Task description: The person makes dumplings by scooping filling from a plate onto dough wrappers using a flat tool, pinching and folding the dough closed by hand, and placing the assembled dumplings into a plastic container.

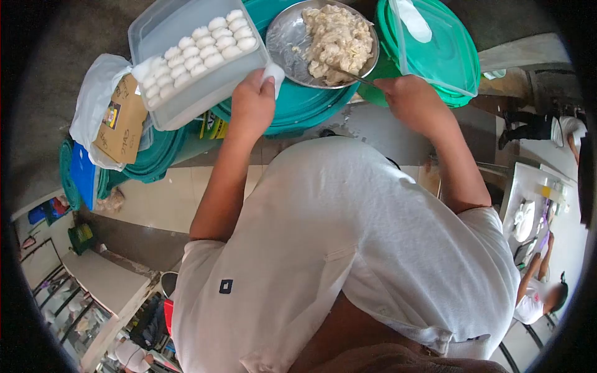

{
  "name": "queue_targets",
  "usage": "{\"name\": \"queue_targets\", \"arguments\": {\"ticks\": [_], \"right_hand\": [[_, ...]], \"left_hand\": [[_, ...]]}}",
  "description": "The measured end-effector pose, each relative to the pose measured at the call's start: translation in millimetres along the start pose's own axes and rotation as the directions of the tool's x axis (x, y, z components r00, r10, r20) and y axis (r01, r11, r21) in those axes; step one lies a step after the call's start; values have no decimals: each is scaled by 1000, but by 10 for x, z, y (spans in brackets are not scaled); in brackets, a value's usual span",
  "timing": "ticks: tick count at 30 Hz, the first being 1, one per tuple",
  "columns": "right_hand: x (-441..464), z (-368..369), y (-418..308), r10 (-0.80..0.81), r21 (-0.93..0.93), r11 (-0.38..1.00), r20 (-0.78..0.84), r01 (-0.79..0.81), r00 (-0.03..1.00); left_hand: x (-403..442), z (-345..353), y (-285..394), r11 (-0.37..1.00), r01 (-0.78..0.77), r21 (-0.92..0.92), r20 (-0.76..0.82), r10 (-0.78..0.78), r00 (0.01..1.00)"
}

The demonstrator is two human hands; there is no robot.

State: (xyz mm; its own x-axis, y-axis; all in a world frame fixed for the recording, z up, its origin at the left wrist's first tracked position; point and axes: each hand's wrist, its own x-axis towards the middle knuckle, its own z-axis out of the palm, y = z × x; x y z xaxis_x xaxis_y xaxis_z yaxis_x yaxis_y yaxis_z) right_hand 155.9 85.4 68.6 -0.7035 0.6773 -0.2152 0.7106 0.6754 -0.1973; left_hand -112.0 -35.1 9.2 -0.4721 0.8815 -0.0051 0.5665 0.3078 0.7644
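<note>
Both hands are occupied at the upper middle of the frame: a soft white piece (273, 76) is pinched in the left hand (254, 102), and a thin metal tool (354, 77) is gripped in the closed right hand (413, 102). The tool's far end is hidden by the pale, lumpy mixture (339, 37), which is heaped toward the right side of a round metal bowl (284, 53). At the upper left, rows of white balls (205, 53) are held in a translucent container (146, 31), whose near right corner is partly covered by the left hand. Beside it, a cardboard box (119, 127) is half wrapped in a white plastic bag (90, 102). At the upper right, a green basin (466, 46) is partly overlapped by a clear plastic lid (435, 69).

The bowl is supported by a broad teal lid (311, 112). Pale floor tiles (186, 193) are seen below, a railing (53, 292) is set at the lower left, and a worktable (525, 186) is used by another person (532, 301) at the lower right.

Both forearms are extended up the frame from white sleeves, the left nearly straight, the right bent at the elbow and angled inward toward the bowl.
</note>
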Motion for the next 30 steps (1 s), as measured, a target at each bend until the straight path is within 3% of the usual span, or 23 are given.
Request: {"name": "queue_targets", "arguments": {"ticks": [1, 2, 4, 5, 7, 8, 10, 13, 19, 20, 22, 29, 30], "right_hand": [[39, 17, -3, 6, -19, 1000, 14, -6, 1000], [72, 16, -29, 2, -14, 1000, 18, -1, 1000], [115, 1, -82, -12, 7, 1000, 28, 12, 1000], [145, 50, -51, -13, 9, 1000, 30, 13, 999], [237, 157, 4, -156, 5, 988, 19, 155, 988], [237, 133, 20, -160, 9, 987, 22, 160, 987], [214, -37, -17, -167, 212, 965, 59, 151, 984], [258, -46, 20, -132, 145, 981, 33, 126, 991], [457, 315, 254, -218, 177, 957, -74, 228, 973], [463, 329, 258, -220, 180, 957, -72, 229, 973], [469, 352, 266, -173, 300, 941, 25, 157, 985], [447, 661, 385, -289, 537, 790, -99, 295, 952], [409, 548, 312, -216, 618, 771, 25, 154, 976]], "left_hand": [[0, -7, 10, 997, 62, 39, 102, -65, 993], [-2, 63, -62, 997, 68, 43, 102, -72, 992], [-27, 277, -267, 951, 5, -310, 26, 3, 1000], [-32, 326, -314, 951, 8, -308, 27, 0, 1000], [-35, 374, -331, 792, 363, -491, 206, -299, 932], [-33, 384, -334, 792, 366, -489, 204, -305, 930], [-26, 404, -333, 665, 443, -600, 263, -359, 895], [-21, 388, -277, 589, 509, -628, 230, -485, 844], [33, 457, -416, 393, 540, -744, 319, -501, 805], [27, 481, -448, 393, 541, -743, 318, -504, 803], [23, 479, -338, 252, 520, -816, 345, -508, 789], [190, 553, -231, 219, 410, -885, 248, -523, 815], [212, 585, -185, 224, 362, -905, 196, -536, 821]]}}
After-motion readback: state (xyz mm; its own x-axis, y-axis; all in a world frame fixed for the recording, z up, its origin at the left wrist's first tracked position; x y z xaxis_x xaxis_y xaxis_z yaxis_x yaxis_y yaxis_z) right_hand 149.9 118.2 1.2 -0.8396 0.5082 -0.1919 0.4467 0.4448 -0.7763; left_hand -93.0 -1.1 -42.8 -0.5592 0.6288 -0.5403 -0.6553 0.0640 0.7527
